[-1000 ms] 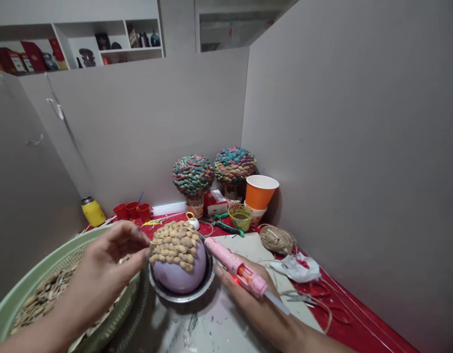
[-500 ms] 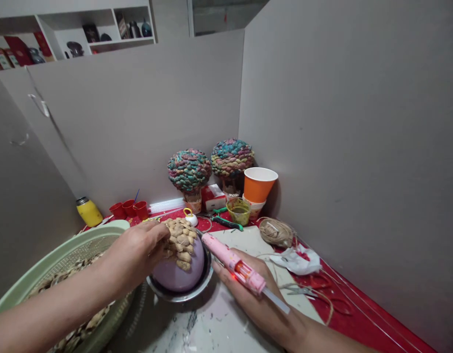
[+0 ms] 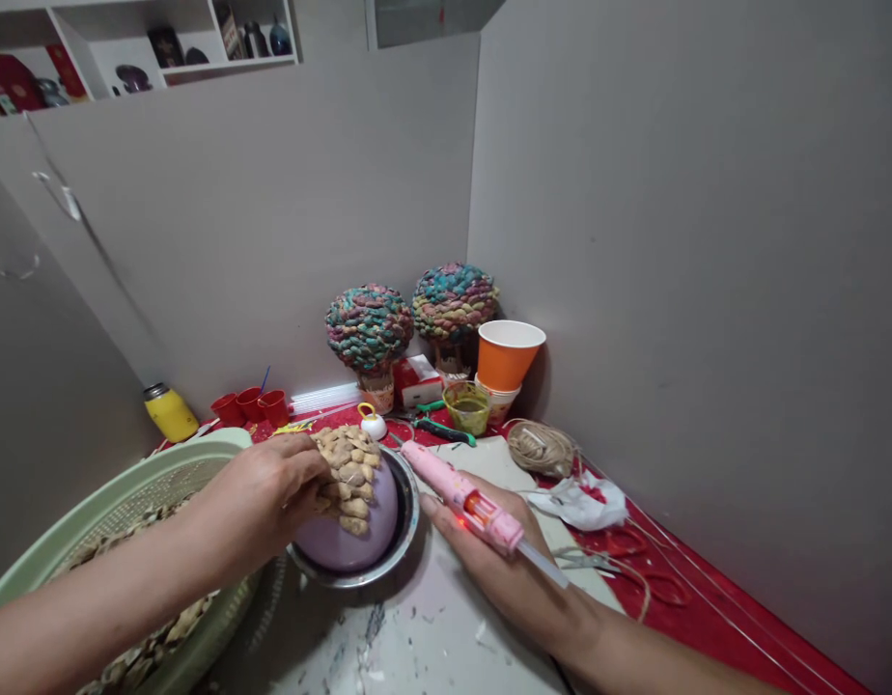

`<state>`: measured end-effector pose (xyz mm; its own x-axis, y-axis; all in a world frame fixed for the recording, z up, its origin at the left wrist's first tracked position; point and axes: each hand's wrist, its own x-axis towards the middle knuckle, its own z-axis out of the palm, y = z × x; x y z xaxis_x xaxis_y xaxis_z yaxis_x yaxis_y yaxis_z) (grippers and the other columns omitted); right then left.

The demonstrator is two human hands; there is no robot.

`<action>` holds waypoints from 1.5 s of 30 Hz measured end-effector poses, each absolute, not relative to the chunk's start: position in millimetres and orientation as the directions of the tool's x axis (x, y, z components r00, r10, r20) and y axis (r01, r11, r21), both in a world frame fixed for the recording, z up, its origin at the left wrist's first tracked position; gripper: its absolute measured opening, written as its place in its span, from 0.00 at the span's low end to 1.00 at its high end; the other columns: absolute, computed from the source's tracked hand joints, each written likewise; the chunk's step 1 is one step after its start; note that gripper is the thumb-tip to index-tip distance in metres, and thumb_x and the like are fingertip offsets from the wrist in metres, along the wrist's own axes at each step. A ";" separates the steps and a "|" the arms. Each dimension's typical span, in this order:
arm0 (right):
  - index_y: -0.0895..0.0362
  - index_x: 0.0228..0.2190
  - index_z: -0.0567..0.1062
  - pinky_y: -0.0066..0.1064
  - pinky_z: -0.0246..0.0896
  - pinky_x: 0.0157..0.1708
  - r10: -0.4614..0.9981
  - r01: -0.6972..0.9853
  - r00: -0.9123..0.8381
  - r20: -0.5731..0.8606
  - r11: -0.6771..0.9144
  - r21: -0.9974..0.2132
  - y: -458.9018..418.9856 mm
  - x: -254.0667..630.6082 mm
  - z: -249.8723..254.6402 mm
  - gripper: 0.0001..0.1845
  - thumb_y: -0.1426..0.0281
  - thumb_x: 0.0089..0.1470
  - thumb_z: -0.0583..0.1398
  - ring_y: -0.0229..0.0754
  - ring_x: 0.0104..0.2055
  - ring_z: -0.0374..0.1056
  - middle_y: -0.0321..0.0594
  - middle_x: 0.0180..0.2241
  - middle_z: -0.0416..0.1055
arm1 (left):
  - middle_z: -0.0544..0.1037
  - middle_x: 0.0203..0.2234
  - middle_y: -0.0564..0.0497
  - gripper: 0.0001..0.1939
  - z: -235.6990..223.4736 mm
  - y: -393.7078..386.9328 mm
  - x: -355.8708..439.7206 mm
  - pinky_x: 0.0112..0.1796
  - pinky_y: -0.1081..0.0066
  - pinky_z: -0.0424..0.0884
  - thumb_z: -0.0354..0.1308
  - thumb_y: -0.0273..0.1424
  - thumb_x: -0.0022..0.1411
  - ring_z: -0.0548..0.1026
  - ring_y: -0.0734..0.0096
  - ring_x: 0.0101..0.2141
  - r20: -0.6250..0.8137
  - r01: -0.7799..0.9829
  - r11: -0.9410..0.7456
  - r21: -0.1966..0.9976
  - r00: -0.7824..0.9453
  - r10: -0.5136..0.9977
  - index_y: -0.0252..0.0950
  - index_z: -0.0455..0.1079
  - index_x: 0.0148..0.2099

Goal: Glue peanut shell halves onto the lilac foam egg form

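A purple balloon, partly covered by a patch of unshelled peanuts, rests in a metal bowl. At the patch's left edge is my left hand, its fingers closed at a peanut against the balloon; the fingertips are partly hidden. My right hand is wrapped around a pink hot glue gun to the right of the bowl. The gun's nozzle points up and left toward the balloon, a small red light glows on it, and a clear glue stick sticks out of its back.
A green basket of peanuts stands at left. Behind are two colourful peanut trees, red cups, an orange paper cup, pliers and a yellow bottle. Twine and scissors lie at right.
The whole view has shifted slightly, with things sitting a little higher and further left. My left hand stays at the peanuts, and my right hand keeps hold of the glue gun near the bowl.
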<state>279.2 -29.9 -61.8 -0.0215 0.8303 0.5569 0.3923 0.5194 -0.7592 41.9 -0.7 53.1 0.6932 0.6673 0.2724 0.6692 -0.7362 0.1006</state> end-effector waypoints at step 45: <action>0.58 0.37 0.74 0.34 0.62 0.34 0.450 0.480 -0.558 0.697 0.861 -0.171 -8.5 231.3 1.5 0.06 0.76 0.61 0.57 0.43 0.34 0.67 0.42 0.32 0.73 | 0.79 0.50 0.49 0.23 2.2 44.9 16.3 0.50 0.68 0.70 0.51 0.45 0.65 0.76 0.60 0.50 0.268 0.430 -0.497 0.754 0.489 0.830 0.39 0.73 0.54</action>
<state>231.3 -8.5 1.5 -0.5585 0.4500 0.6969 0.4797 0.8606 -0.1713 16.3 44.9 2.2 0.4891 0.8299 0.2683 0.4300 -0.4970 0.7537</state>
